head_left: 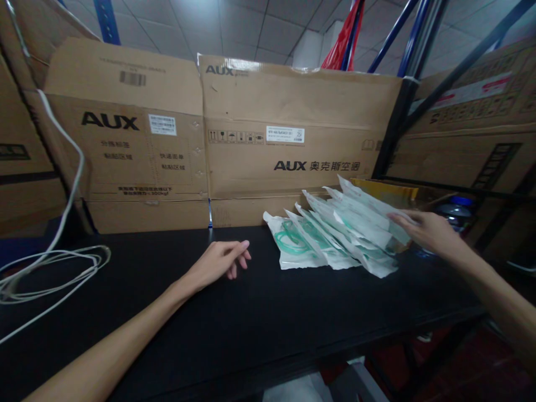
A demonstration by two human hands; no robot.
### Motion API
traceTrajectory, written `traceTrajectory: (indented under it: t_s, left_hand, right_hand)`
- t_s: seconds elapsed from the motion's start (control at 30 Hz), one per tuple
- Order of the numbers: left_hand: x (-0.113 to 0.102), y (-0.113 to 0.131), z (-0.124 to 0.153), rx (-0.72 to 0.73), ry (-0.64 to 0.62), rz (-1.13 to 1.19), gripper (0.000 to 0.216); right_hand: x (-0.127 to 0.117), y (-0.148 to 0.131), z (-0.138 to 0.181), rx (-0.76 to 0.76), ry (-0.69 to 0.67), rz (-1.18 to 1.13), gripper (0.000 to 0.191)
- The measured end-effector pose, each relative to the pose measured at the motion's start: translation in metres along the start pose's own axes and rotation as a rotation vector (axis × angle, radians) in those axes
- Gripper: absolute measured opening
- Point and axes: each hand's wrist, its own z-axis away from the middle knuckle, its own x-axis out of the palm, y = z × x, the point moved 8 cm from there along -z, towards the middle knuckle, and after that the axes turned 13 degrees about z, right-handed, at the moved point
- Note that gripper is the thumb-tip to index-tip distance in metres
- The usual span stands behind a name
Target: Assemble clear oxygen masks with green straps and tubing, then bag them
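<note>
A fanned stack of several sealed white packets [335,234] with green tubing inside lies on the black table [259,324], right of centre. My right hand [422,229] rests on the right end of the stack, fingers stretched onto the top packets. My left hand [220,262] lies on the bare table left of the packets, fingers loosely curled and apart, holding nothing.
Large brown AUX cardboard boxes [268,139] stand along the back of the table. A coiled white cable [50,268] lies at the left. Behind the packets sit a yellow-edged carton [389,192] and a blue-capped bottle [456,209]. Dark shelf posts [393,128] rise at right.
</note>
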Motion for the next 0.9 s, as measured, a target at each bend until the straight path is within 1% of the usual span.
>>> traceTrajectory:
  t_s: [0.07, 0.2, 0.27, 0.33, 0.37, 0.43, 0.5, 0.53, 0.57, 0.63, 0.77, 0.83, 0.9]
  left_hand:
    - [0.001, 0.000, 0.000, 0.007, -0.013, -0.014, 0.056]
    - [0.001, -0.001, 0.000, 0.018, -0.027, -0.038, 0.055]
    - [0.001, -0.001, 0.000, 0.021, -0.024, -0.044, 0.054]
    - [0.001, -0.001, 0.000, 0.016, -0.024, -0.041, 0.054]
    - [0.001, -0.001, 0.000, 0.015, -0.027, -0.040, 0.054]
    - [0.002, -0.002, 0.000, 0.018, -0.035, -0.043, 0.055]
    - [0.002, -0.002, 0.001, 0.024, -0.043, -0.050, 0.055]
    - [0.003, -0.002, 0.001, 0.025, -0.046, -0.052, 0.056]
    - [0.003, -0.003, 0.001, 0.026, -0.049, -0.054, 0.056]
    - [0.003, -0.003, 0.001, 0.023, -0.051, -0.059, 0.056]
    - [0.004, 0.000, 0.001, 0.024, -0.035, -0.071, 0.056]
    - [0.003, 0.002, 0.002, 0.032, -0.026, -0.073, 0.056]
    - [0.002, 0.004, 0.002, 0.041, -0.014, -0.075, 0.056]
  right_hand:
    - [-0.001, -0.004, -0.007, -0.006, -0.004, 0.027, 0.046]
    - [-0.002, -0.022, -0.033, -0.060, -0.030, 0.058, 0.042]
    - [0.003, -0.031, -0.046, -0.088, -0.073, 0.066, 0.039]
    - [0.012, -0.036, -0.056, -0.102, -0.146, 0.061, 0.038]
    - [0.017, -0.038, -0.059, -0.104, -0.193, 0.050, 0.041]
    - [0.026, -0.038, -0.064, -0.098, -0.281, 0.010, 0.057]
    - [0.029, -0.037, -0.068, -0.082, -0.336, -0.041, 0.072]
    - [0.029, -0.037, -0.071, -0.074, -0.346, -0.064, 0.077]
    - [0.027, -0.036, -0.075, -0.064, -0.346, -0.077, 0.079]
    - [0.022, -0.037, -0.081, -0.043, -0.325, -0.074, 0.076]
    - [0.011, -0.045, -0.081, -0.054, -0.252, -0.034, 0.062]
    - [0.003, -0.048, -0.074, -0.072, -0.191, -0.032, 0.060]
    - [-0.010, -0.049, -0.065, -0.080, -0.093, -0.030, 0.058]
